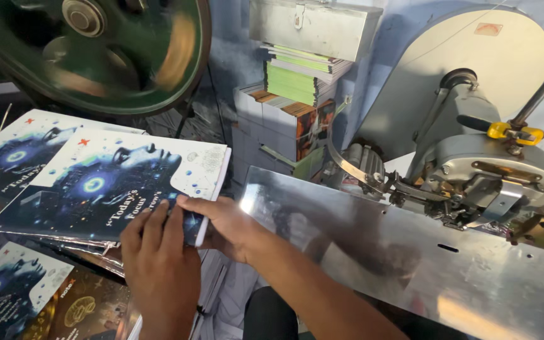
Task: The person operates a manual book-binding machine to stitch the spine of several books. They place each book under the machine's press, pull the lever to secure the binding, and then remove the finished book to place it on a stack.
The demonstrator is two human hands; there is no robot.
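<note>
Together, both hands (pixel 190 245) rest flat on booklet (pixel 114 186).

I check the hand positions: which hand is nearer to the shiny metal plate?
Right. The right hand lies beside the metal plate edge; the left hand is farther left, on the booklet.

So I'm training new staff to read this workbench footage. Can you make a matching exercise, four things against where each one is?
Things:
1. green flywheel
2. blue-covered booklet
3. shiny metal plate
4. yellow knob

Places:
A. under both hands
B. upper right, on the machine
C. top left
D. sloping across the lower right

Pairs: 1-C, 2-A, 3-D, 4-B. The left hand lies flat on the booklet; the right hand presses its edge.
</note>
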